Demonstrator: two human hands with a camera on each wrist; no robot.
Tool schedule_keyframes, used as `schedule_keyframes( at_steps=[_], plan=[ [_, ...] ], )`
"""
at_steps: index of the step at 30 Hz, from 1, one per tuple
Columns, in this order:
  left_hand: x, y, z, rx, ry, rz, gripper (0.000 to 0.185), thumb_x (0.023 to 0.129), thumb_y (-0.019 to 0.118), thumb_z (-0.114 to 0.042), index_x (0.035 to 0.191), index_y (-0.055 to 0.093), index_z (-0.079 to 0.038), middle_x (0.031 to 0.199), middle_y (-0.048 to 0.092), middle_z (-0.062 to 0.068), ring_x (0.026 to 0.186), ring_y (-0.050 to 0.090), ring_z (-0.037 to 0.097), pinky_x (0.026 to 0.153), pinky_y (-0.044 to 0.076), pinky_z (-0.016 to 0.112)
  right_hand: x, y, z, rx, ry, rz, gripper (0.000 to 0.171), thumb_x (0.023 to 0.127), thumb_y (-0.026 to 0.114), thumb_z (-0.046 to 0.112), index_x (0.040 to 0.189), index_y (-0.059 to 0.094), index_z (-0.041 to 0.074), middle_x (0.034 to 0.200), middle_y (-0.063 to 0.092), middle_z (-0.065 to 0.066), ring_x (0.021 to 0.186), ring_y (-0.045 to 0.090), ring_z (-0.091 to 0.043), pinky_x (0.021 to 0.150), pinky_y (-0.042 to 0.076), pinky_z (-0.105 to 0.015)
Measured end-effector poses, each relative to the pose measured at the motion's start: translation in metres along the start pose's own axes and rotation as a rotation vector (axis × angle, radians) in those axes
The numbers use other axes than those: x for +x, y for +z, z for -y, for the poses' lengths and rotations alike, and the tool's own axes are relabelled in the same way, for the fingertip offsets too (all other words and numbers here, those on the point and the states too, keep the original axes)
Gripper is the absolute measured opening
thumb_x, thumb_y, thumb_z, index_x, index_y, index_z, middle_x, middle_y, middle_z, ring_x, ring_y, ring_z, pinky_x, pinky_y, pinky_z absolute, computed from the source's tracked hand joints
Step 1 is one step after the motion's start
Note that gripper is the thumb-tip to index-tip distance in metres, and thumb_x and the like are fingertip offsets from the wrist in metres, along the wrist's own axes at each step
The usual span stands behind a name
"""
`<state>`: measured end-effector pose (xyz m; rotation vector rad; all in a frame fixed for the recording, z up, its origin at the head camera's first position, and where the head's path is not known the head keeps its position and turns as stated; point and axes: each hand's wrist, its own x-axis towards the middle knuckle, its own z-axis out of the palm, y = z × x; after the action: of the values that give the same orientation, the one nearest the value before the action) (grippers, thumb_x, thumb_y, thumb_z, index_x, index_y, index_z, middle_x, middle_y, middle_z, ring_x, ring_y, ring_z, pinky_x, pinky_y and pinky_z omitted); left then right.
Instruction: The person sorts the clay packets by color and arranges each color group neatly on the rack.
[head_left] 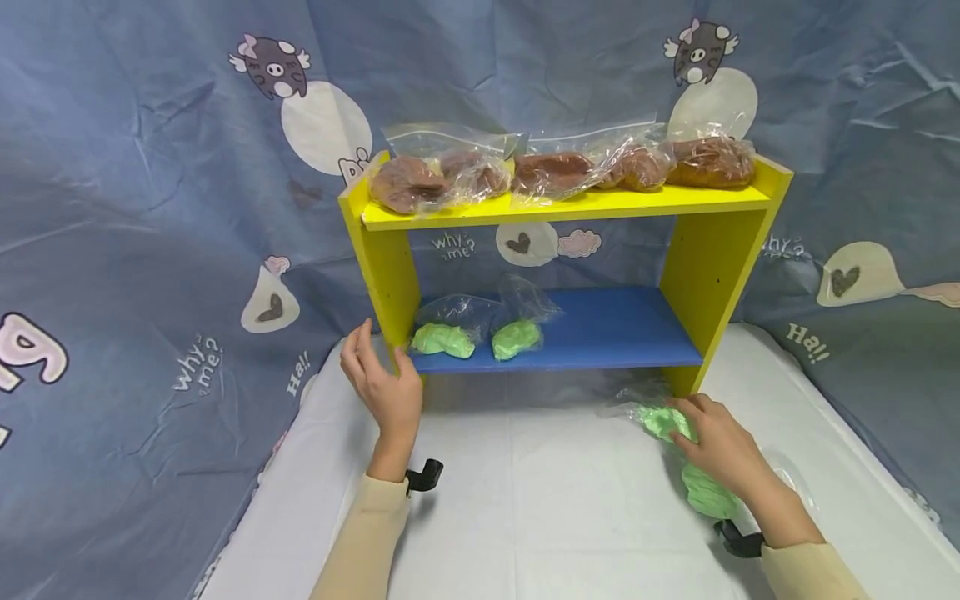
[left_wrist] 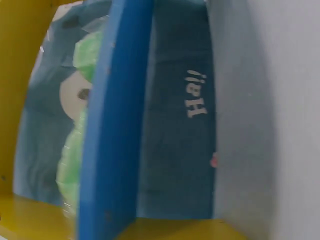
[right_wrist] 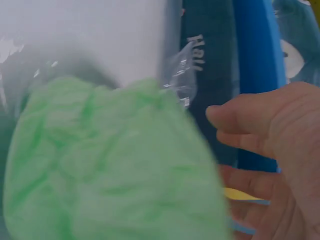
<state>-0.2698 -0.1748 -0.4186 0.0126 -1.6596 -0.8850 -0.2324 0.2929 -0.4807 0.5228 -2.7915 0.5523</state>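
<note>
Hands at the shelf [head_left: 705,275], green bags on the table [head_left: 525,500].
Right hand [head_left: 720,446] grasps a green bag [head_left: 663,419] before the shelf's right leg; left hand [head_left: 382,383], fingers relaxed, touches its left leg.

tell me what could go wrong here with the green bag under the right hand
The right hand grips a green dough bag by loose plastic, so the grip may slip. The shelf's yellow post stands close by and could snag it. The two green bags on the blue shelf might get shoved.
</note>
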Motion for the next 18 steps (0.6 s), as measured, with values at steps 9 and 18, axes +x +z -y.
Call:
schedule_keyframes(
  at_steps=[9, 18],
  plan=[
    [-0.018, 0.004, 0.029, -0.021, -0.230, 0.149, 0.054, 0.094, 0.063, -0.003, 0.146, 0.049, -0.007, 0.127, 0.056, 0.018, 0.112, 0.058, 0.034, 0.091, 0.053, 0.051, 0.006, 0.013, -0.011, -0.024, 0.043, 0.066, 0.050, 0.086, 0.080, 0.017, 0.132, 0.063, 0.009, 0.126, 0.056, -0.025, 0.090, 0.065, -0.042, 0.063, 0.055, -0.053],
    [-0.030, 0.003, 0.049, -0.026, -0.281, 0.231, 0.032, 0.097, 0.067, -0.012, 0.127, 0.065, -0.001, 0.115, 0.069, 0.018, 0.104, 0.066, 0.033, 0.082, 0.059, 0.049, 0.018, 0.018, -0.014, 0.022, -0.012, 0.081, 0.045, 0.074, 0.090, 0.016, 0.115, 0.073, 0.009, 0.110, 0.069, -0.014, 0.097, 0.066, -0.040, 0.077, 0.055, -0.056]
  ],
)
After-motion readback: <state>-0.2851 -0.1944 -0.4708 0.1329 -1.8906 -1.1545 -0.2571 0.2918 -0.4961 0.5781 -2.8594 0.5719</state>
